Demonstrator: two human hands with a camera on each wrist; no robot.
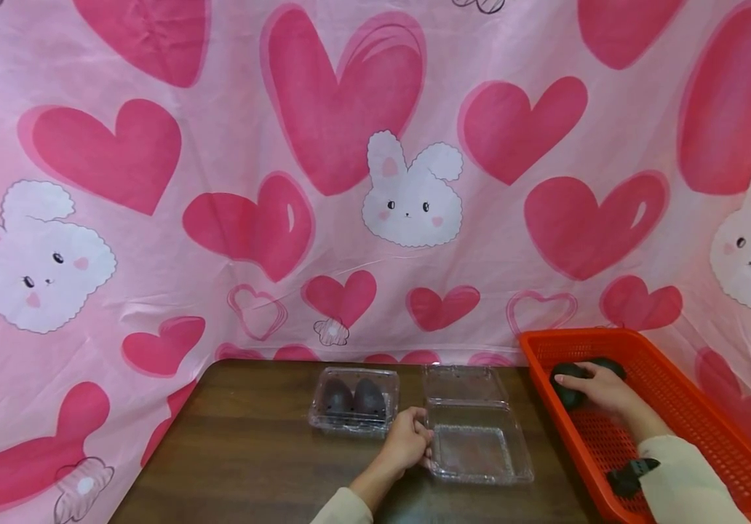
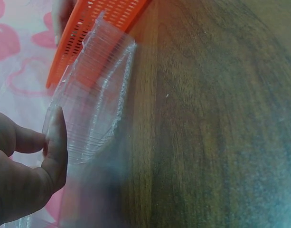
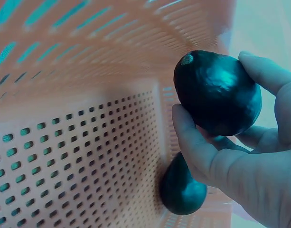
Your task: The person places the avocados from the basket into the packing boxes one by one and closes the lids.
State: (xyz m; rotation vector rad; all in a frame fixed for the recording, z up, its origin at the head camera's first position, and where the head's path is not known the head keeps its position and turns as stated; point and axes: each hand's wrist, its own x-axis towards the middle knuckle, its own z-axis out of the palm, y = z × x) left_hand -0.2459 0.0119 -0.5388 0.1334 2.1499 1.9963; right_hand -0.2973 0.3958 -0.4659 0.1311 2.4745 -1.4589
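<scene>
In the head view my left hand [image 1: 407,441] pinches the left edge of an open clear plastic clamshell box [image 1: 474,450]. The left wrist view has thumb and forefinger on its rim, with the clear wall [image 2: 90,102] beyond them. My right hand [image 1: 606,391] grips a dark avocado [image 1: 567,387] over the far end of the orange basket [image 1: 585,466]. From the right wrist, this avocado [image 3: 216,92] is held between thumb and fingers, its stem end showing. Another avocado [image 3: 183,190] lies below it in the basket.
Left of the open box stands a second clear box [image 1: 323,418] with two dark avocados [image 1: 369,399] inside. Behind the wooden table [image 1: 251,451] hangs a pink cloth [image 1: 218,145] with hearts and rabbits. The basket's raised rim runs along the right side.
</scene>
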